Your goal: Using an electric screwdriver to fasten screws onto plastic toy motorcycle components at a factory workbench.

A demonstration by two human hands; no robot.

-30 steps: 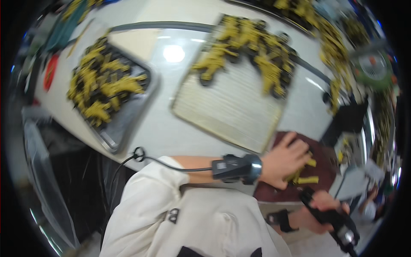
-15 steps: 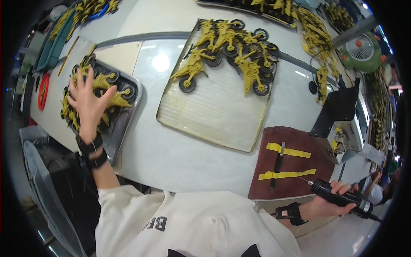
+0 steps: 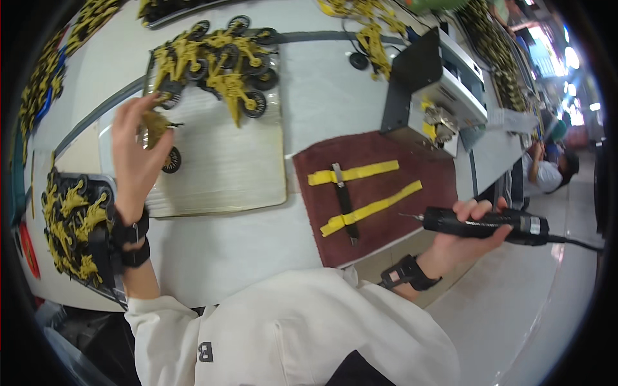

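Head view: left hand (image 3: 136, 151) grips yellow wheeled part (image 3: 158, 125); right hand (image 3: 465, 233) clasps electric screwdriver (image 3: 486, 225).

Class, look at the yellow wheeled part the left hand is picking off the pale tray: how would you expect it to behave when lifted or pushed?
The yellow wheeled part in the left hand is pinched in the fingers alone, so it is probably light. Its thin branching arms look apt to snag on others in the pile. A black wheel hangs below it; pushed along the tray, it might roll.
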